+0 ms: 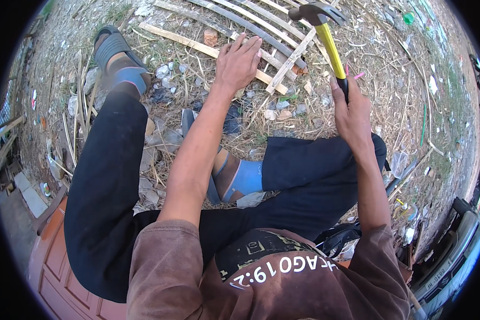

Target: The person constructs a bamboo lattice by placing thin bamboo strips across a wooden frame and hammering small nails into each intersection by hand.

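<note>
My right hand [352,112] is closed round the black grip of a claw hammer [330,50], whose yellow handle stands up and whose dark metal head is raised at the top of the view. Below and left of the hammer lies a frame of wooden slats [184,44], several long strips with short crosspieces over them. One pale crosspiece [292,61] slants across the strips' ends. My left hand [238,65] rests on the slats with its fingers stretched forward, left of that crosspiece. What lies under its fingertips is hidden.
A brick piece [210,37] sits between the slats. Dry straw, stones and litter cover the ground. My sandalled foot [112,50] is at left, the other tucked below the slats. A reddish panelled board [64,272] is at lower left, a parked vehicle [448,256] at lower right.
</note>
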Demonstrator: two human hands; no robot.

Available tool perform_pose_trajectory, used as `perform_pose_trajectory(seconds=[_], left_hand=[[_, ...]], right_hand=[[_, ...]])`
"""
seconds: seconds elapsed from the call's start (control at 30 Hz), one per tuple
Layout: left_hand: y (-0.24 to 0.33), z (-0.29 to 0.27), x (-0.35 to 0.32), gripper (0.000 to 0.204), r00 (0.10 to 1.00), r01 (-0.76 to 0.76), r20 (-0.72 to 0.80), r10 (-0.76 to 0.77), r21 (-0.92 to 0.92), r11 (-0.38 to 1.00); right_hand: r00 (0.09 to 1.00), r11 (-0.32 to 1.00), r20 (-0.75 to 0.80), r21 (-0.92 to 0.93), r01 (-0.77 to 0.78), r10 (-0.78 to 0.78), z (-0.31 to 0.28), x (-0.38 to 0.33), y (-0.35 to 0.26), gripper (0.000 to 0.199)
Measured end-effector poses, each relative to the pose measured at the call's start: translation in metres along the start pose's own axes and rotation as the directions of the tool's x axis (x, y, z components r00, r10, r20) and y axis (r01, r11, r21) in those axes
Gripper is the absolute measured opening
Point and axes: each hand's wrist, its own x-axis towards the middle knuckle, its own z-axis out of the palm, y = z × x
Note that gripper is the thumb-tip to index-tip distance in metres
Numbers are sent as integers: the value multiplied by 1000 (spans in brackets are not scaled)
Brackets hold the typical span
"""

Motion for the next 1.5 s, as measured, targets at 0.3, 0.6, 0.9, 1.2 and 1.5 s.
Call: perform_pose_trajectory(seconds=[0.3,0.6,0.9,1.2,1.5], left_hand=[[-1,1,4,39,1000,2,-10,-1,19,1000],[15,12,4,40,999,-30,-11,30,-8,1000],[9,3,9,39,1000,-3,-8,3,-16,1000],[-1,-3,-8,38,999,7,-35,-6,12,1000],[6,2,-3,40,999,-7,45,8,-13,1000]], right_hand=[[997,994,72,-113,-3,12,-20,14,24,28],[996,948,77,-310,75,-53,18,2,84,25],[996,1000,-88,8,21,-20,-16,9,19,26],[990,970,-140,243,13,22,-16,6,12,29],[978,979,-121,-96,-180,168,-13,42,68,28]])
